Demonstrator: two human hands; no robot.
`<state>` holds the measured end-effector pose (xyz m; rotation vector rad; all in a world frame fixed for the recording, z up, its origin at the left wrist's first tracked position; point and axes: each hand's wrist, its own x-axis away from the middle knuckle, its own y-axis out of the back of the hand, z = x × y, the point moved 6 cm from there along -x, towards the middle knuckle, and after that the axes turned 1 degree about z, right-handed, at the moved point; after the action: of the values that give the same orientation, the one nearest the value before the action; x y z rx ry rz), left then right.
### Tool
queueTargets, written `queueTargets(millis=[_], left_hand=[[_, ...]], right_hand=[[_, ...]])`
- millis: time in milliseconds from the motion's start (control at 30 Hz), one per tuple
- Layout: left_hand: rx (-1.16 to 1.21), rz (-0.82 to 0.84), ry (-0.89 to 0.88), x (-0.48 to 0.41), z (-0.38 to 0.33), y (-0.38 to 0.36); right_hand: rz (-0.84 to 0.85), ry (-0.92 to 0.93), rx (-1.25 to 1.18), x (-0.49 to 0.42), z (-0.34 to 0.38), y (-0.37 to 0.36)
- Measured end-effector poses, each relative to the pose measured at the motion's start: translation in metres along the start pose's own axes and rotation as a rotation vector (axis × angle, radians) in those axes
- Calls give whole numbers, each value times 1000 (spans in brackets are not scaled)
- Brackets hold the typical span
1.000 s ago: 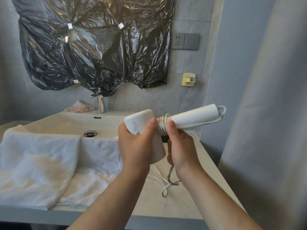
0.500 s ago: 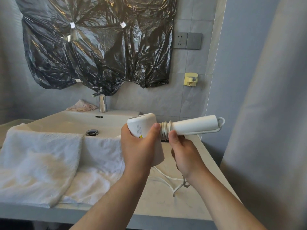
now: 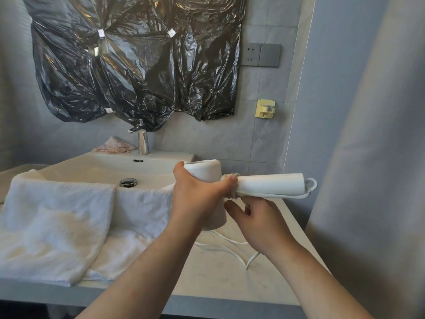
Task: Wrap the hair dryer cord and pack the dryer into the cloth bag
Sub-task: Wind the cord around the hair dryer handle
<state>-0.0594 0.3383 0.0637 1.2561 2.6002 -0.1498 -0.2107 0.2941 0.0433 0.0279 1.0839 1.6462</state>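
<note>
A white hair dryer (image 3: 269,184) is held over the counter, its handle pointing right. My left hand (image 3: 195,199) grips the dryer's head, with the thumb pressed on several cord turns (image 3: 231,176) wound where the handle meets the head. One strand of cord runs along the handle's underside and loops at its end. My right hand (image 3: 259,224) is just below the handle with fingers curled around the cord. The loose cord (image 3: 230,246) trails down onto the counter in a loop. No cloth bag is clearly in view.
A white towel (image 3: 57,215) drapes over the sink's front rim (image 3: 92,166) and the counter at left. Behind are a chrome faucet (image 3: 142,141) and a pinkish cloth (image 3: 115,146). A grey curtain (image 3: 379,157) hangs close on the right. Black plastic (image 3: 138,65) covers the wall.
My right hand has dropped from the wound coils to below the handle, drawing the cord down. The dryer sits a little lower and further right; the loose cord on the counter has shifted.
</note>
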Motion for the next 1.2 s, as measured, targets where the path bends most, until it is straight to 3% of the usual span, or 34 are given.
queueTargets(millis=[133, 267, 433, 667, 767, 967, 1200], left_hand=[[188, 11, 128, -6, 17, -4], [293, -32, 122, -2, 23, -4], [116, -146, -92, 7, 8, 3], [151, -70, -149, -8, 4, 7], [156, -108, -188, -7, 2, 7], [-92, -256, -341, -1, -12, 10], [-317, -277, -505, 7, -28, 7]], right_hand=[[9, -17, -123, 3, 1, 4], [-35, 9, 61, 3, 9, 9], [-8, -34, 32, 4, 13, 2], [40, -22, 60, 0, 17, 9], [82, -31, 61, -2, 18, 9], [204, -109, -31, 1, 24, 7], [140, -153, -1, -5, 19, 21]])
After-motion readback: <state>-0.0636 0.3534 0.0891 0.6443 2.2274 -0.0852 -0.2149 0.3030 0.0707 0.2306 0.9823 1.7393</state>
